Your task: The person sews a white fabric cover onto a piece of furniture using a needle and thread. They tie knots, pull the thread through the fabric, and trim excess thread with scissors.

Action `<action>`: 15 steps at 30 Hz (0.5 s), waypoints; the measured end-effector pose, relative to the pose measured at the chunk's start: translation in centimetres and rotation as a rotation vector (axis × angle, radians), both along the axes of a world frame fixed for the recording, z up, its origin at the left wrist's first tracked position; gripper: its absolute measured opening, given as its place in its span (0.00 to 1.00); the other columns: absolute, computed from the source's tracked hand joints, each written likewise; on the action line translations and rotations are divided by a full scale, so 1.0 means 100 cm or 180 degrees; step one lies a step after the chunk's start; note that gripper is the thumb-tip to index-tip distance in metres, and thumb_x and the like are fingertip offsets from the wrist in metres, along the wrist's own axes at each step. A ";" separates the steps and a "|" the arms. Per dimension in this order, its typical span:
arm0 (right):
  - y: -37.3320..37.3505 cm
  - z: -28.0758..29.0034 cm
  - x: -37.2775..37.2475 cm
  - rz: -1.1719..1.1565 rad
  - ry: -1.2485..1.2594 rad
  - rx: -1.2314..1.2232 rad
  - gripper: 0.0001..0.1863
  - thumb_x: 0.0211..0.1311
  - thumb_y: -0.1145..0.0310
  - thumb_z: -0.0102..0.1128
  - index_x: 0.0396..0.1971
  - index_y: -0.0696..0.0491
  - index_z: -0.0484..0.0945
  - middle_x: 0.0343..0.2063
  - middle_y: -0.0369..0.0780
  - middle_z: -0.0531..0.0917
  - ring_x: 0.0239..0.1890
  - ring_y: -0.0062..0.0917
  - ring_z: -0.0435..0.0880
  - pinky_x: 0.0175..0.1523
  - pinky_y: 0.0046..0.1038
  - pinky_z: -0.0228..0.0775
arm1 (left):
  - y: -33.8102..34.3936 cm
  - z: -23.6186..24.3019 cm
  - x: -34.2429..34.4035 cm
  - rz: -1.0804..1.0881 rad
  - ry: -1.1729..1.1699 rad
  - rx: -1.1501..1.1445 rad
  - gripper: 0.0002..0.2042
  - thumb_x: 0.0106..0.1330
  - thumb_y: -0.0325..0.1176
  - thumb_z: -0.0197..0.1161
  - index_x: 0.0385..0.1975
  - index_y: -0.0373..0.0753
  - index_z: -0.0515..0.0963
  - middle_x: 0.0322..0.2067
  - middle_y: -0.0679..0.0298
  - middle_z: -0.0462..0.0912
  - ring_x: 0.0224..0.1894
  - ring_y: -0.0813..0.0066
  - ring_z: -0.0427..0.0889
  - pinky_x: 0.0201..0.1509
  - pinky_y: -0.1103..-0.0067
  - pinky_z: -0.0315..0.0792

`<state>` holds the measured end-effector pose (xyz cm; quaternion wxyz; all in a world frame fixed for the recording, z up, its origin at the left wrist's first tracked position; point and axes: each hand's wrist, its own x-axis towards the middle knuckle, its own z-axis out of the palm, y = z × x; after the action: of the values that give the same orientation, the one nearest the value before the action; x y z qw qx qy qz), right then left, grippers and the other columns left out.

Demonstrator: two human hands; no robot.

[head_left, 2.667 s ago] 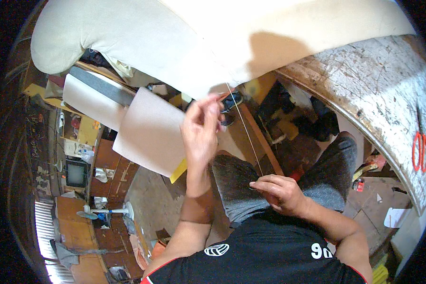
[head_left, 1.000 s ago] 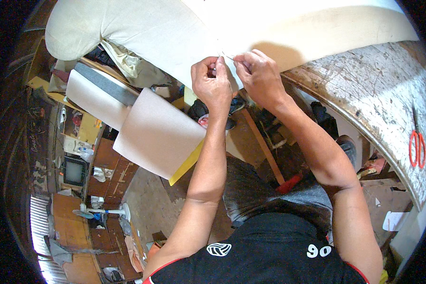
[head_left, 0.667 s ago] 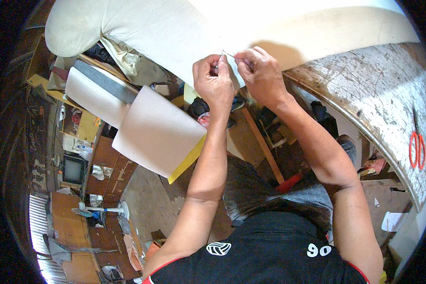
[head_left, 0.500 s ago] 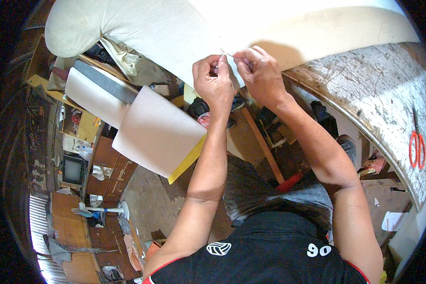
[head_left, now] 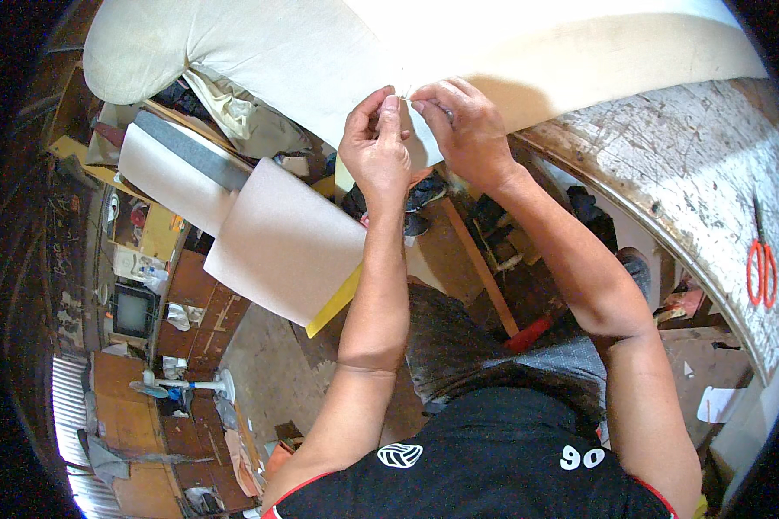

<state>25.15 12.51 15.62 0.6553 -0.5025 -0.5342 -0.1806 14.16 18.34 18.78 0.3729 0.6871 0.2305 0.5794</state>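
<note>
**Pinching the cushion cover edge: keep both hands tight together**

Going left to right. Far left on the floor there's a small dark boxy screen (head_left: pixel 135 310) and a white standing fan (head_left: pixel 182 385) lying among clutter; any labels down there are too small to tell. Next over, a leaning cream foam panel (head_left: pixel 281 246) with a yellow strip (head_left: pixel 336 300) along its lower edge, and behind it another pale board with a grey band (head_left: pixel 190 151) across it.

Now the bit that matters. Your left hand (head_left: pixel 376 151) is closed in a pinch, thumb and fingertips gripping the edge of the cream fabric cover (head_left: pixel 320 60) that hangs off the bench. Your right hand (head_left: pixel 459 125) is pinched on the same edge, fingertips nearly touching the left's. I can't tell if there's a needle or thread in there, it's too fine to see. My take: keep the two pinches close like that so the edge stays flat, and pull evenly so nothing puckers.

Far right, orange-handled scissors (head_left: pixel 762 272) lie on the scuffed white worktable (head_left: pixel 666 173), well apart from your hands. A scrap of white paper (head_left: pixel 718 402) sits below, blank as far as I can see.
</note>
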 end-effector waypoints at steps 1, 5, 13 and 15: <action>0.000 0.001 -0.001 0.0010 -0.0033 -0.0030 0.06 0.64 0.72 0.62 0.39 0.57 0.82 0.34 0.45 0.83 0.40 0.40 0.83 0.47 0.36 0.75 | 0.001 0.000 0.000 -0.0046 -0.0047 -0.0034 0.07 0.71 0.29 0.63 0.43 0.34 0.81 0.36 0.62 0.83 0.35 0.79 0.80 0.35 0.82 0.78; -0.009 0.002 -0.012 -0.0673 0.0173 0.0288 0.09 0.64 0.72 0.63 0.42 0.56 0.82 0.35 0.45 0.84 0.40 0.39 0.83 0.49 0.35 0.75 | -0.002 -0.006 -0.016 0.0277 -0.0081 0.0495 0.05 0.70 0.28 0.64 0.41 0.34 0.80 0.37 0.63 0.83 0.35 0.80 0.80 0.36 0.82 0.78; -0.081 -0.087 -0.041 0.1778 0.2388 -0.1046 0.16 0.75 0.64 0.56 0.53 0.60 0.78 0.43 0.39 0.86 0.43 0.20 0.84 0.51 0.25 0.77 | -0.078 -0.072 -0.097 0.0210 0.1018 0.2153 0.08 0.60 0.18 0.65 0.37 0.36 0.77 0.36 0.58 0.82 0.40 0.59 0.81 0.44 0.69 0.76; -0.090 -0.088 -0.052 0.2183 0.2830 -0.1127 0.17 0.76 0.64 0.53 0.54 0.60 0.77 0.42 0.39 0.86 0.42 0.19 0.84 0.51 0.24 0.77 | -0.106 -0.093 -0.114 -0.0166 0.1448 0.2031 0.12 0.54 0.16 0.67 0.37 0.36 0.77 0.37 0.57 0.81 0.39 0.56 0.81 0.45 0.68 0.76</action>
<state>19.93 3.49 6.84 0.7436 -0.4303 -0.3622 0.3616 2.72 7.72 9.44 0.0945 0.8851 0.0980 0.4451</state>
